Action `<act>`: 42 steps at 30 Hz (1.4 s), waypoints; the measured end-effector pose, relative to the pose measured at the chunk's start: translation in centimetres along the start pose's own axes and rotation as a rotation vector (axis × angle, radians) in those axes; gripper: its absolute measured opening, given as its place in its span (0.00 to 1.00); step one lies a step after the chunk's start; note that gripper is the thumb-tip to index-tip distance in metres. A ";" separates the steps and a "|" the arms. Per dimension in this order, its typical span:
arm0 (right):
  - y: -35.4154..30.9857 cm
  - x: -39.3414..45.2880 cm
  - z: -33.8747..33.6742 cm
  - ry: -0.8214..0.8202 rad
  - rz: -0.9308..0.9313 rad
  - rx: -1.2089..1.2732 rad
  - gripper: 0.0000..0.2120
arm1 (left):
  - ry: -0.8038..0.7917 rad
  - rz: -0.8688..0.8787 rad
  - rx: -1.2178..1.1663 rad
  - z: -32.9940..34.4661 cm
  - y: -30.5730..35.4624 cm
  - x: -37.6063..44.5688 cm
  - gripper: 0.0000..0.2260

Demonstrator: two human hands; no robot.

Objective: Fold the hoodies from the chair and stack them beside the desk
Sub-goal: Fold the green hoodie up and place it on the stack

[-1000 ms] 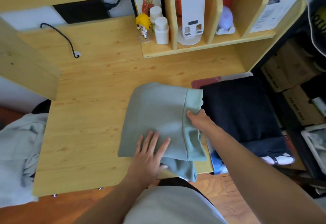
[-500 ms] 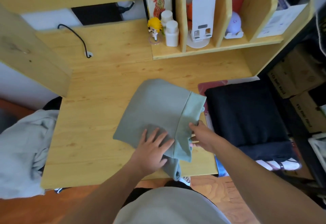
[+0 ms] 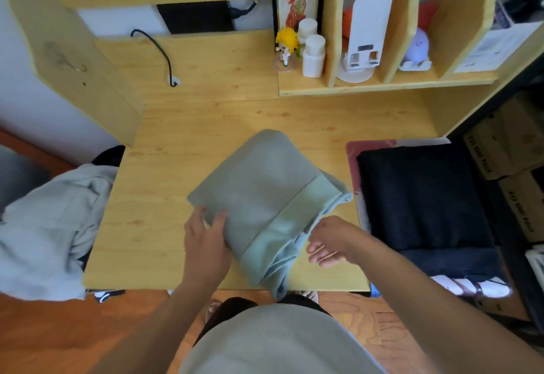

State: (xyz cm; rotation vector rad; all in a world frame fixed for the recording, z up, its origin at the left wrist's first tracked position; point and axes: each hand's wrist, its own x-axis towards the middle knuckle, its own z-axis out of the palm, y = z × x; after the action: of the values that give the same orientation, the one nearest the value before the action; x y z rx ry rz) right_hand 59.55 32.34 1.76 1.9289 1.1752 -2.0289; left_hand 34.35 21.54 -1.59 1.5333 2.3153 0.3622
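Now the bench (image 3: 223, 126) carries one folded sage-green hoodie (image 3: 265, 191), and compared with a second ago the bundle has been turned — its ribbed hem band now runs diagonally toward the near edge, where a loose fold spills just over the rim. To the person's left, an unfolded pale grey hoodie (image 3: 50, 226) lies heaped on what I take to be the chair (the seat itself is hidden). To the right, just beside the bench, a dark navy folded garment (image 3: 424, 197) sits on top of the stack.

Where the left hand (image 3: 206, 244) lay flat on the cloth a moment back, its grip has closed on the bundle's near left corner, fingers curled over the edge. The right hand (image 3: 329, 241) has dropped from the hem's far end to the near right side; its grip reaches into the layered edges, though I cannot tell whether it actually pinches cloth. Judging by this, folding is finished and a lift toward the navy pile comes next.

At the back, shelf compartments hold two white bottles (image 3: 312, 50), a small figurine (image 3: 285, 44) and a white stand (image 3: 365, 35).
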 end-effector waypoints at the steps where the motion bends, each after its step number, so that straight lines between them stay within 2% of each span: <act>1: -0.4 0.0 -1.2 0.178 -0.039 -0.083 0.06 | -0.031 -0.223 -0.262 0.2 0.7 -1.4 0.27; 3: -1.4 1.0 -4.3 0.587 -0.199 -0.249 0.08 | -0.118 -0.699 -0.790 0.3 2.6 -3.2 0.21; 4: -2.1 1.6 -5.6 0.684 -0.286 -0.246 0.12 | -0.202 -0.894 -1.001 0.5 3.4 -3.5 0.16; 5: -3.0 2.5 -6.6 0.675 -0.355 -0.243 0.16 | -0.302 -1.008 -1.152 0.8 4.0 -3.8 0.13; 6: -3.9 3.4 -7.1 0.598 -0.384 -0.273 0.21 | -0.391 -1.038 -1.207 1.1 4.3 -3.9 0.15; 8: -5.0 5.6 -7.5 0.429 -0.334 -0.404 0.25 | -0.486 -0.996 -1.154 1.8 4.9 -3.6 0.19; 10: -5.1 6.8 -7.6 0.329 -0.304 -0.485 0.25 | -0.481 -0.985 -1.085 2.8 5.5 -3.6 0.21; 12: -4.3 7.5 -7.7 0.251 -0.329 -0.408 0.24 | -0.465 -1.039 -1.139 3.5 6.4 -3.9 0.20; 14: -3.6 7.3 -7.5 0.162 -0.346 -0.350 0.30 | -0.467 -1.093 -1.190 4.4 7.1 -4.5 0.16; 16: -2.8 7.3 -7.0 0.203 -0.388 -0.436 0.32 | -0.440 -1.107 -1.220 4.3 8.0 -4.6 0.19; 17: -2.2 7.5 -6.5 0.263 -0.390 -0.487 0.31 | -0.403 -1.086 -1.177 5.1 7.4 -4.2 0.26; 18: -1.6 7.1 -5.8 0.309 -0.376 -0.507 0.28 | -0.353 -1.065 -1.081 5.8 6.6 -3.5 0.32; 19: -0.5 7.1 -4.8 0.314 -0.366 -0.486 0.24 | -0.306 -1.033 -1.004 6.1 5.3 -2.6 0.34; 20: 0.8 6.8 -3.6 0.298 -0.337 -0.461 0.21 | -0.230 -1.017 -1.001 6.5 3.5 -1.4 0.30; 22: 3.3 6.2 -0.8 0.237 -0.254 -0.418 0.22 | -0.130 -0.939 -1.022 3.3 2.2 1.1 0.20; 24: 4.2 6.0 1.2 0.249 -0.185 -0.344 0.24 | -0.118 -0.894 -0.888 0.8 1.1 2.9 0.24; 26: 3.2 6.0 1.7 0.338 -0.179 -0.258 0.23 | -0.035 -0.951 -0.787 -0.5 0.8 3.6 0.23; 29: 1.5 5.4 1.5 0.425 -0.202 -0.105 0.23 | -0.128 -0.856 -0.776 -0.7 2.2 2.6 0.15; 30: 1.3 5.1 1.6 0.420 -0.210 -0.045 0.21 | -0.171 -0.891 -0.828 -0.9 2.4 2.2 0.13; 32: 1.4 4.9 1.8 0.351 -0.233 0.073 0.19 | -0.225 -1.087 -1.087 -0.2 2.7 1.6 0.13; 34: 1.6 5.0 1.6 0.287 -0.242 0.141 0.18 | -0.229 -1.214 -1.221 0.3 3.2 1.0 0.16; 36: 1.4 5.6 1.8 0.270 -0.224 0.178 0.18 | -0.177 -1.272 -1.349 0.0 3.4 0.9 0.10; 38: 1.4 5.9 1.7 0.243 -0.205 0.230 0.18 | -0.057 -1.291 -1.481 0.7 3.2 1.0 0.08; 40: 1.8 5.8 1.4 0.202 -0.194 0.251 0.18 | 0.067 -1.252 -1.552 1.1 3.5 0.9 0.12; 42: 2.1 5.5 1.4 0.157 -0.192 0.283 0.17 | 0.106 -1.179 -1.637 1.3 4.4 0.8 0.12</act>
State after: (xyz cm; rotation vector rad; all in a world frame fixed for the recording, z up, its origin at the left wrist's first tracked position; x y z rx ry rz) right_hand 58.52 32.38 -4.19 2.2186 1.2029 -2.2858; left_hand 38.32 23.99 -1.18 -0.5786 1.5080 1.3789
